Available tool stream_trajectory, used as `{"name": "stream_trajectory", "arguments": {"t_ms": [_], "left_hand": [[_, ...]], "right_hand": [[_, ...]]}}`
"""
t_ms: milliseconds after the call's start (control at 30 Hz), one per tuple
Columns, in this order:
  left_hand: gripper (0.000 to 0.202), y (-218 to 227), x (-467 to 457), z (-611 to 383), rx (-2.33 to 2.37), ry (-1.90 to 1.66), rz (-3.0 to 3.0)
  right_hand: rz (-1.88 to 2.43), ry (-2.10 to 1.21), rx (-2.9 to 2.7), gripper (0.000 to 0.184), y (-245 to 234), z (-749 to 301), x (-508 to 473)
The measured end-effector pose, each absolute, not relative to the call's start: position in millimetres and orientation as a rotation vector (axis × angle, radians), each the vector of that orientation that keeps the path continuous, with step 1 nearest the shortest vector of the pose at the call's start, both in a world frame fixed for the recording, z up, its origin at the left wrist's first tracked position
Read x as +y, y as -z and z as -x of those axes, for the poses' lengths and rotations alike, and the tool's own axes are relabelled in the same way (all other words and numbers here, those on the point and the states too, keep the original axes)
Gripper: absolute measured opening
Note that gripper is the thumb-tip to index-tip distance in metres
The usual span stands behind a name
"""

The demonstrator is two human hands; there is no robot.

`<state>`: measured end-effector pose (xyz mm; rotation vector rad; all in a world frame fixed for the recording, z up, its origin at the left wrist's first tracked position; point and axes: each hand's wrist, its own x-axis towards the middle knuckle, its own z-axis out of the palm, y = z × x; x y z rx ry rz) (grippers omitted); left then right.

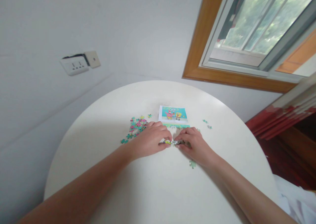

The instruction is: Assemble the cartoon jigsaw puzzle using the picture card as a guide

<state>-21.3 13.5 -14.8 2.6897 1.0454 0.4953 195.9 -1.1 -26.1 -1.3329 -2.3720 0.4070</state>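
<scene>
Both my hands rest on a round white table (103, 171) and meet at its middle. My left hand (150, 140) is closed, its fingertips pinching small joined puzzle pieces (171, 142). My right hand (194, 145) is closed too, pinching the same short strip of pieces from the right. Just behind my hands lies a cartoon reference picture (173, 114) with a green strip of assembled pieces (175, 126) along its near edge. A heap of loose pieces (136, 125) sits to the left of my left hand.
A lone piece (192, 164) lies near my right wrist; two more pieces (206, 124) lie to the right of the picture. A wall socket (75, 65) is on the white wall. A wood-framed window (249, 39) is at the upper right, a red curtain (278, 118) below it.
</scene>
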Motion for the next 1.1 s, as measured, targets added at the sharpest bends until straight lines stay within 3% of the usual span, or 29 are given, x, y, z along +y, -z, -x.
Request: {"name": "stream_trajectory", "arguments": {"t_ms": [1100], "left_hand": [[0.009,16.5,16.0,21.4,1.024,-0.506,-2.670]], "right_hand": [[1.386,-0.450,-2.352,0.015,23.6,-188.1,-2.3]]}}
